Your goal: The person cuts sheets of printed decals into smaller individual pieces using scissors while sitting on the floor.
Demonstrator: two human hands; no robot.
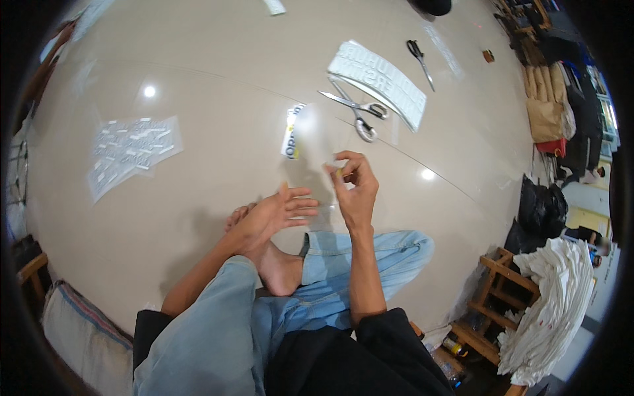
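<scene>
My left hand (pixel 292 208), over my bare foot, has its fingers spread and shows no object in it. To its right, my right hand (pixel 351 173) pinches a blurred, translucent piece of film (pixel 312 128) between thumb and fingers; a small yellow spot shows at the fingertips. Beyond the film, partly covered by it, a printed strip (pixel 287 141) lies on the floor. Large scissors (pixel 352 103) lie spread apart beside a stack of white sheets with raised letters (pixel 376 81). A clear sheet with many small printed pieces (pixel 136 148) rests at the left.
Black-handled scissors (pixel 420 62) and a clear strip (pixel 442 49) lie farther off on the tiled floor. At the right are a wooden rack (pixel 510 274), a pile of white cloth (pixel 550 302) and black bags (pixel 540 203). Another person's arm (pixel 49 62) shows at the upper left.
</scene>
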